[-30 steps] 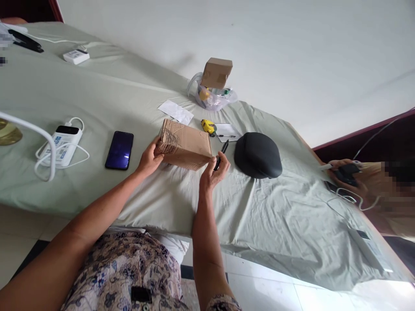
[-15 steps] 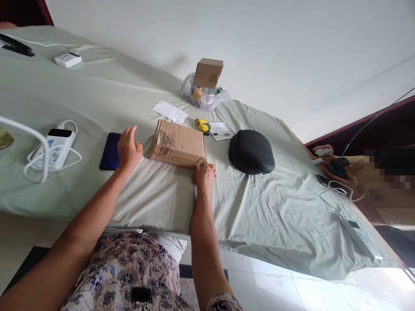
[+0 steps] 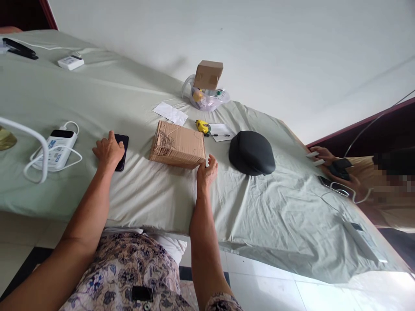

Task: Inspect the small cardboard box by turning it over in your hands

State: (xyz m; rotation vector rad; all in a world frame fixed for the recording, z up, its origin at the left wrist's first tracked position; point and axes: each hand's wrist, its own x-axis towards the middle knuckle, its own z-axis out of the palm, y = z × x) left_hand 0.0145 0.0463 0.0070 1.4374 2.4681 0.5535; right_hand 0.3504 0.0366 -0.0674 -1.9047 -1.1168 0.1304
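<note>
My left hand is open over the left part of a dark smartphone that lies flat on the cloth. Its fingers are partly spread and bent; whether they press on the phone cannot be told. A closed brown cardboard box with a dark scribble at its left end stands to the right of the phone. At the box's near right corner is my right hand, fingers apart and raised, seemingly touching the corner without gripping it. Behind the box lie a yellow tape measure and a white paper with a pen on it.
A black rounded case sits right of the box. Toward the wall, a small carton rests on a clear plastic bag. A white power bank with cables is at left. Another person's hands hold something at the right edge.
My left hand has moved left onto the phone, and the phone has shifted a little to the right. My right hand's fingers have lifted and opened at the box corner. The box stays put.
</note>
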